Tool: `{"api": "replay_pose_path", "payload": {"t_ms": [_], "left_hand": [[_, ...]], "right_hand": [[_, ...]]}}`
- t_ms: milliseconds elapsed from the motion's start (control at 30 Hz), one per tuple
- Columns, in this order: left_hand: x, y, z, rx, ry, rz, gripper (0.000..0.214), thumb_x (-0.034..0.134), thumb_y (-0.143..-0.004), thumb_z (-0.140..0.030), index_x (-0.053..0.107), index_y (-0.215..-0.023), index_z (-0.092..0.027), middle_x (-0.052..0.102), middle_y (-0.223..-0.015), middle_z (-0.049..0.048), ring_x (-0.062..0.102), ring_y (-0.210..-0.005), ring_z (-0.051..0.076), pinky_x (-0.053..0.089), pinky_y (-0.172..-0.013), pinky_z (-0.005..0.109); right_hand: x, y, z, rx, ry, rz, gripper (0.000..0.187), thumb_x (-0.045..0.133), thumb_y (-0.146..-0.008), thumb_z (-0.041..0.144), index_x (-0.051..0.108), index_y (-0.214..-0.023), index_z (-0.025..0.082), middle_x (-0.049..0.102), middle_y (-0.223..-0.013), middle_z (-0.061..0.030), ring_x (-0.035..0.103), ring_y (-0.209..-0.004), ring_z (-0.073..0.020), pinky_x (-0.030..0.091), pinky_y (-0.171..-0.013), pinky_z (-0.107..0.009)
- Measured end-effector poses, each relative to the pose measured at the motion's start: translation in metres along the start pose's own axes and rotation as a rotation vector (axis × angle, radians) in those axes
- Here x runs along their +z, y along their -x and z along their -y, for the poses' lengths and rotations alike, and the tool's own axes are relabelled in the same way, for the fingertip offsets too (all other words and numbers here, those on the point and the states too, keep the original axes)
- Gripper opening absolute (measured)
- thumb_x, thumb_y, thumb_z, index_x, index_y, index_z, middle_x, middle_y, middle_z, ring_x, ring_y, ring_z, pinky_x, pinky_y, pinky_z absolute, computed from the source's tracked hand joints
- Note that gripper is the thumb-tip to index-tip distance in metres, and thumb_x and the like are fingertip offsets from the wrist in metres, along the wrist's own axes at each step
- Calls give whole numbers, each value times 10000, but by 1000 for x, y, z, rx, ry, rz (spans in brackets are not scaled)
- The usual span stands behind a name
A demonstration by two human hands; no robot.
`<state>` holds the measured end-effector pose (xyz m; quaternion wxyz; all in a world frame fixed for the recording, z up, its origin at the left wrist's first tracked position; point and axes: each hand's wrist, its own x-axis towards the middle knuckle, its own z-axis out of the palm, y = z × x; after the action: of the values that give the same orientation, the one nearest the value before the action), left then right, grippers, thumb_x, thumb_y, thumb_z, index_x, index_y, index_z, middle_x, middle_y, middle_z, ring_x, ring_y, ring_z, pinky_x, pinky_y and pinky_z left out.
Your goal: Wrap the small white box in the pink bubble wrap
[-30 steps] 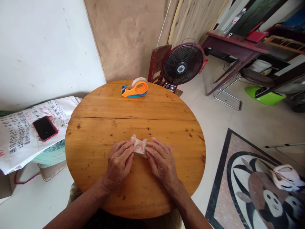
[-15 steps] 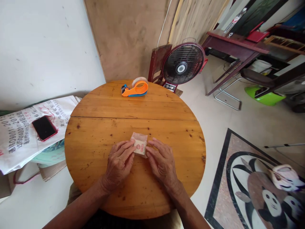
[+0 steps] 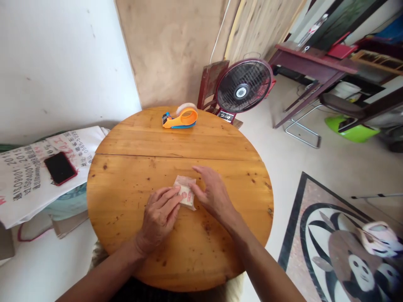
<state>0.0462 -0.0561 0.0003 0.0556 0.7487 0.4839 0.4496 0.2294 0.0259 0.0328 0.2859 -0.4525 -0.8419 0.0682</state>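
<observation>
A small pale packet with red print (image 3: 187, 197), in a loose clear wrapper, lies flat on the round wooden table (image 3: 132, 235). My left hand (image 3: 160, 209) grips its left side, fingers resting over the printed top and thumb at the lower edge. Beside the packet's upper right is my right hand (image 3: 212, 191), open, with its fingers stretched forward and its thumb apart near the wrapper. Farther back on the tabletop stands an orange and blue tape dispenser (image 3: 181, 118) with a roll of tape in it.
To the left, a phone (image 3: 60, 167) lies on a printed white sack (image 3: 22, 172). Behind the table stand a dark red fan (image 3: 242, 90) and a wooden chair (image 3: 210, 79). A reddish side table (image 3: 311, 63) is at the back right. Pandas decorate the floor panel (image 3: 333, 247).
My right hand has lifted off the packet's right edge and moved forward, its fingers opening. The left hand stays on the packet. The view has shifted slightly.
</observation>
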Motion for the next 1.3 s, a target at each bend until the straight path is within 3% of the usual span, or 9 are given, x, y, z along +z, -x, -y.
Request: {"api": "replay_pose_path", "payload": {"t_ms": [167, 267, 367, 533, 867, 1033, 1300], "left_hand": [[0, 1, 0, -8, 10, 10, 307, 577, -885, -52, 651, -1153, -181, 683, -1222, 94, 569, -1107, 244, 492, -948, 416], [0, 0, 0, -7, 8, 15, 284, 580, -886, -56, 661, -1133, -171, 684, -1221, 98, 569, -1102, 247, 496, -944, 421], [0, -1, 0, -9, 1, 11, 255, 582, -890, -71, 673, -1108, -168, 691, -1212, 98, 574, -1093, 244, 499, -942, 418], [0, -2, 0, -15, -22, -9, 231, 581, -902, -94, 691, -1085, -180, 706, -1187, 88, 588, -1074, 235, 500, -933, 410], [0, -1, -1, -45, -9, -8, 230, 575, -911, -108, 707, -1068, -212, 708, -1186, 73, 599, -1068, 231, 504, -920, 413], [1, 0, -1, -43, -12, -7, 221, 583, -903, -93, 710, -1043, -206, 710, -1180, 69, 595, -1067, 238, 506, -913, 417], [2, 0, 0, -35, -19, -13, 209, 578, -905, -91, 701, -1040, -194, 706, -1182, 75, 585, -1077, 236, 501, -925, 420]], "right_hand": [[6, -12, -2, 47, -81, 79, 344, 608, -859, 219, 615, -1201, 175, 723, -1084, -101, 649, -1008, -254, 486, -894, -410], [6, -17, -1, 57, -80, 121, 193, 598, -870, 183, 695, -1035, 200, 748, -935, -63, 658, -895, -233, 470, -836, -388], [4, -19, 2, 57, -73, 102, 143, 589, -882, 170, 722, -894, 218, 755, -873, -45, 656, -846, -219, 445, -799, -369], [-5, -12, 12, 10, -150, 97, 140, 601, -882, 159, 721, -858, 227, 749, -855, -23, 650, -824, -179, 427, -791, -325], [-10, 12, 34, -93, 19, 62, 169, 568, -923, 170, 708, -866, 242, 699, -839, -18, 594, -850, -175, 386, -801, -338], [-8, 21, 39, -160, 119, 7, 206, 507, -931, 111, 678, -927, 227, 716, -898, -21, 607, -881, -175, 377, -908, -361], [-6, 40, 43, -202, 180, -35, 307, 494, -887, 55, 643, -1117, 193, 735, -1093, -52, 613, -1109, -216, 332, -1019, -415]]}}
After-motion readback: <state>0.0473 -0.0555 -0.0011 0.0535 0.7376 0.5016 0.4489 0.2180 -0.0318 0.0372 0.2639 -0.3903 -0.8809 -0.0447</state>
